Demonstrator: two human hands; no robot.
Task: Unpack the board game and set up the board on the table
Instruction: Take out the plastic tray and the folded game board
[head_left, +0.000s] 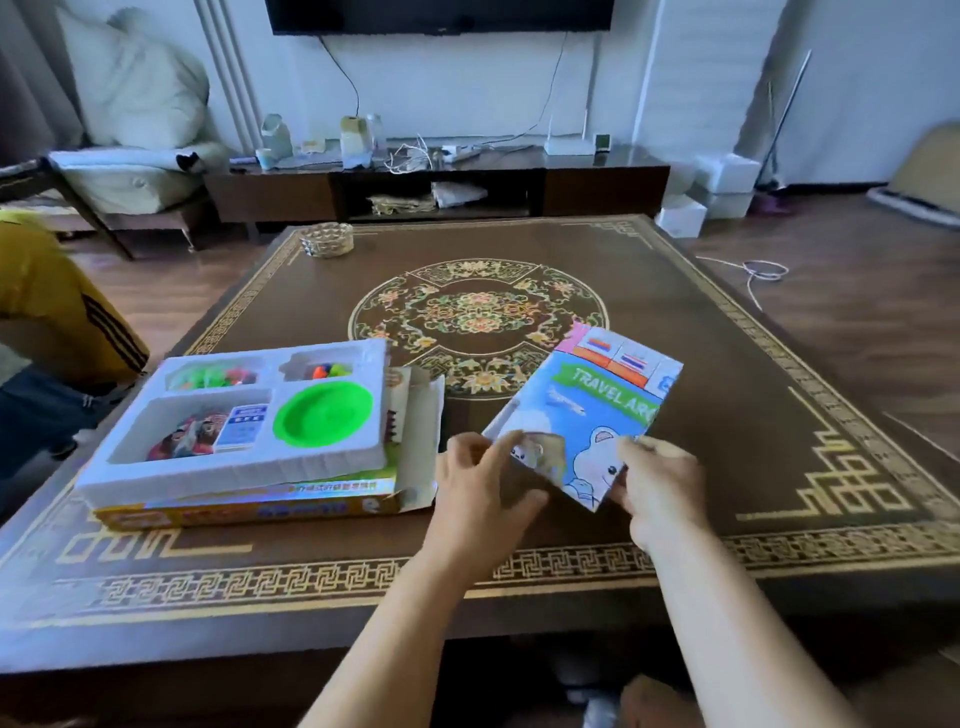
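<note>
Nearest to us are two bare forearms reaching out over the near edge of the dark brown table with its gold fret border. Our left hand has its fingers curled against the lower left corner of the folded board game board, a glossy blue card printed with cartoon bears and the words "TRAVEL AR...", and seems to pinch that edge, though the blur keeps us from seeing the fingertips clearly. Our right hand grips the board's lower right corner, thumb on top. The hands sit a little apart, with the board's near corner between them, and the board tilts up and away from both, lifted off the table.

To the left of our left hand lies the opened yellow cardboard game box, its end flap hanging open towards that hand. On top of it rests the white moulded plastic tray, holding a round bright green plastic dish, a deck of cards with a blue and white face, and small green and orange pieces in the compartments farthest from us.

Far beyond the left hand, near the table's far edge, stands a small round gold-patterned dish. Well off to the left of both hands, a yellow sleeve with dark stripes shows at the frame edge.
</note>
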